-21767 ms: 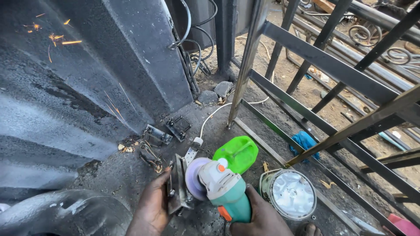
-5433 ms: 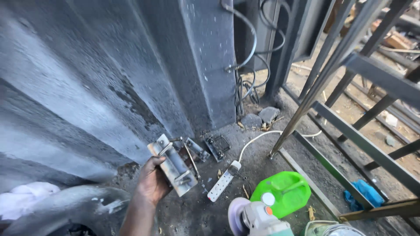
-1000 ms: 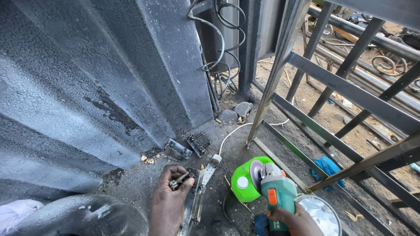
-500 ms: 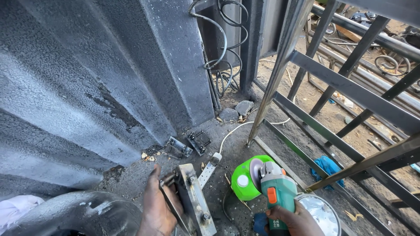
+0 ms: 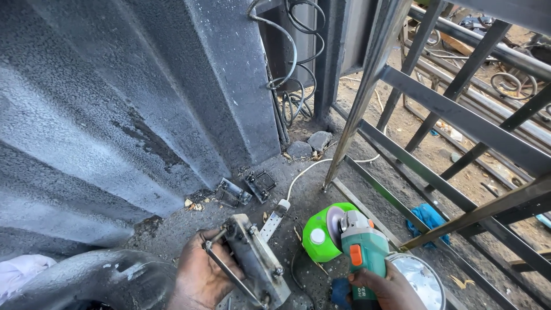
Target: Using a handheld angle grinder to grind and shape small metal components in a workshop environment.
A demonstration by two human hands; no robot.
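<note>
My left hand (image 5: 198, 281) grips a grey metal bracket (image 5: 255, 261) with bolts and a thin rod loop, held tilted above the concrete ground near the bottom edge. My right hand (image 5: 387, 290) holds a teal angle grinder (image 5: 361, 252) by its body; its grey disc (image 5: 334, 227) faces left, toward the bracket, with a gap between them. Behind the disc lies a bright green round lid-like object (image 5: 315, 235).
Two similar metal brackets (image 5: 247, 189) lie by the base of a dark corrugated metal wall (image 5: 115, 103). A white power strip (image 5: 275, 215) and cable run on the ground. A steel bar frame (image 5: 459, 120) stands at right. A shiny round bowl-like object (image 5: 422, 278), a blue cloth (image 5: 427, 218) and stones (image 5: 310, 146) lie nearby.
My left hand has raised and turned the bracket so its flat face shows more. The grinder in my right hand has stayed almost in place.
</note>
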